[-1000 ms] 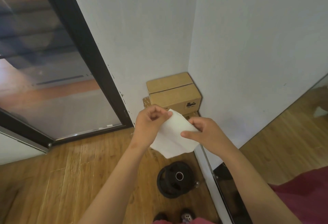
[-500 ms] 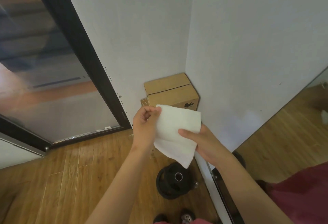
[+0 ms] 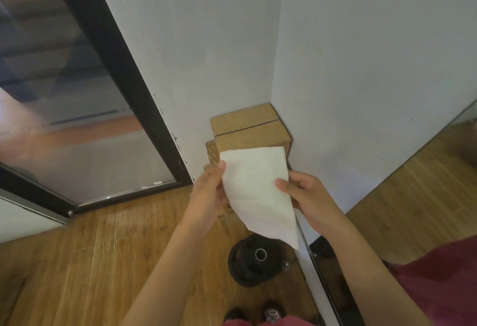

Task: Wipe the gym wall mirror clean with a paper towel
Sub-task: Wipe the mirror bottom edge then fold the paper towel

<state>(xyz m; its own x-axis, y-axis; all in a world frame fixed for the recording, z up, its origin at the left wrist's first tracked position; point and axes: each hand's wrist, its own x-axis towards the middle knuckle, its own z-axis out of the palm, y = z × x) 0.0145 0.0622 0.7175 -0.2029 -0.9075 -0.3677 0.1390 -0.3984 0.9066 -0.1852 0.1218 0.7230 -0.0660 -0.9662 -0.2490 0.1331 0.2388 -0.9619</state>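
The towel (image 3: 258, 191) is being held in the air in front of the box (image 3: 250, 132), hiding the lower part of the box's front. Its long axis is running on a slant, from a broad top edge level with the box down to a narrow corner pointing right and toward the viewer. The left hand (image 3: 209, 194) is pinching the towel's left edge near the top. The right hand (image 3: 307, 196) is pinching the right edge, thumb on the near face and fingers curled behind. The mirror (image 3: 418, 191) is lying right of the box along the side wall, apart from the towel, so the right hand is the nearer one and the wipe is judged to be calling for a swing rightward. A plate (image 3: 255, 258) is lying on the floor nearer the viewer than the box, under the towel's low corner. Against the frame one second earlier, the towel is showing more unfolded and longer, its top edge reaching higher up the box.
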